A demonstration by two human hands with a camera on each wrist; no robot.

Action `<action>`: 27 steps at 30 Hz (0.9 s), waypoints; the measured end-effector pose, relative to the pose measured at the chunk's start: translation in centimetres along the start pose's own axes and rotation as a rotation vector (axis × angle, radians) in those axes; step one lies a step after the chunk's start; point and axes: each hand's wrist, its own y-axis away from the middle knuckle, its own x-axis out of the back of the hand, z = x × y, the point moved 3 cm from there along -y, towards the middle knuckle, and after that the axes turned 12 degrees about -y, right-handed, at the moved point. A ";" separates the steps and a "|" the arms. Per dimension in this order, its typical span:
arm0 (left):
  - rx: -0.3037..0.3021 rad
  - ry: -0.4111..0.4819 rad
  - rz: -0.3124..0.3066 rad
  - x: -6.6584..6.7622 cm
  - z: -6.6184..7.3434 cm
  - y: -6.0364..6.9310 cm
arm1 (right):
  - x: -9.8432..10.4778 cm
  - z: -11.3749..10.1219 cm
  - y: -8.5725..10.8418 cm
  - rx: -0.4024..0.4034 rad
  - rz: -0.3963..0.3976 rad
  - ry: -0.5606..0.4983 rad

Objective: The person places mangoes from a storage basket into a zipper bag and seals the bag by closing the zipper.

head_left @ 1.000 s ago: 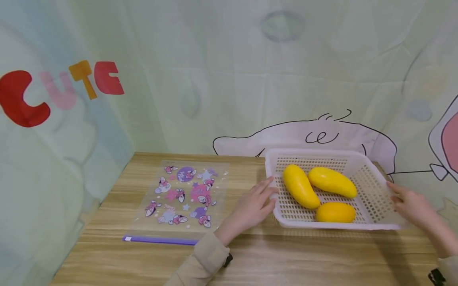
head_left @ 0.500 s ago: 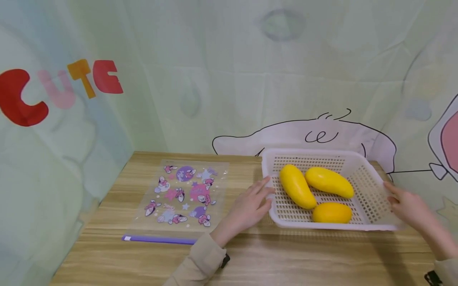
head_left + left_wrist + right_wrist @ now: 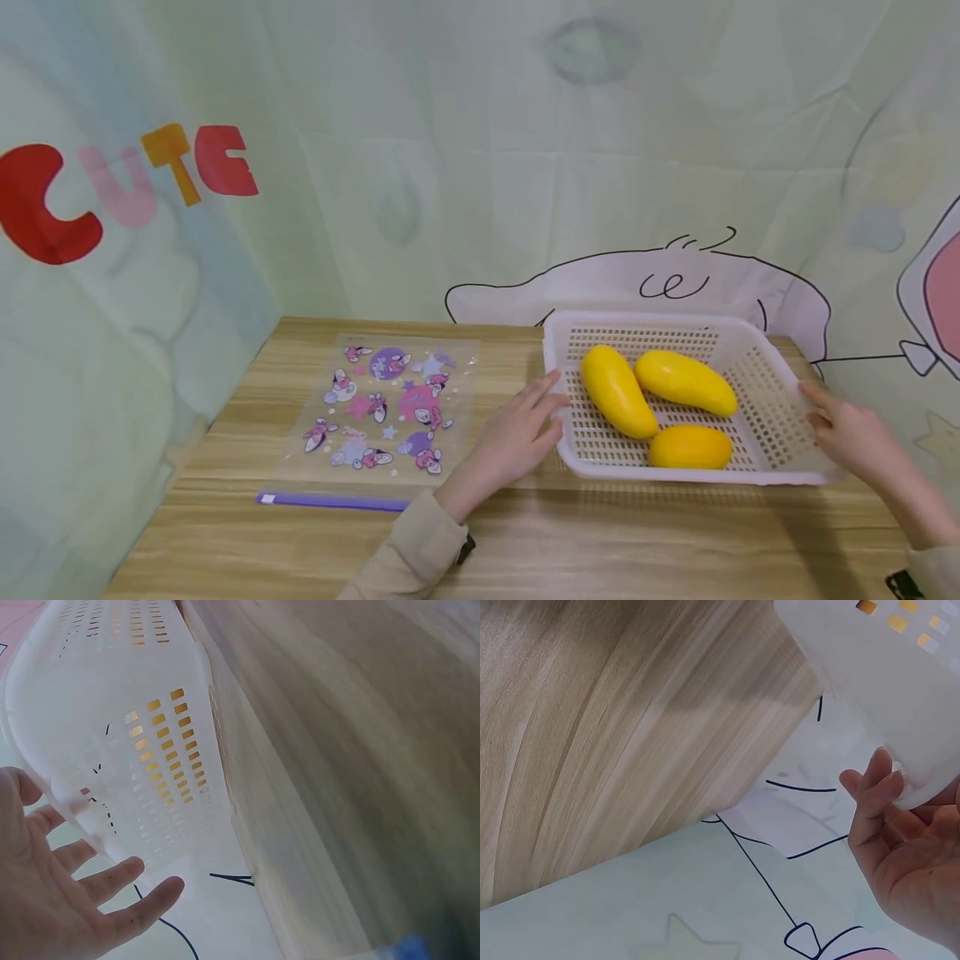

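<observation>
A white plastic basket [image 3: 776, 417] with a perforated floor and walls stands at the right of the table. Inside lie three yellow mangoes: one at the left [image 3: 617, 392], one behind it to the right [image 3: 686, 382], and one near the front wall [image 3: 690, 447]. My left hand [image 3: 513, 437] touches the basket's left side; the left wrist view shows its fingers [image 3: 112, 881] spread and mostly straight along the rim. At the opposite end, my right hand [image 3: 855, 429] grips the right rim, its fingers [image 3: 881, 787] curled around the edge in the right wrist view.
Left of the basket, a clear zip bag [image 3: 382, 417] with pink and purple cartoon prints lies flat on the wooden table [image 3: 600, 542]. Its purple slider strip [image 3: 330, 502] faces the front edge. A printed curtain [image 3: 420, 167] hangs behind the table.
The basket, with the mangoes in it, has shifted slightly left along the table. Both hands have moved left with it. The zip bag has stayed in place.
</observation>
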 end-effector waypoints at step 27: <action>0.031 0.001 0.002 0.9 -0.3 1.2 | 0.1 -1.0 0.2 0.066 0.000 -0.005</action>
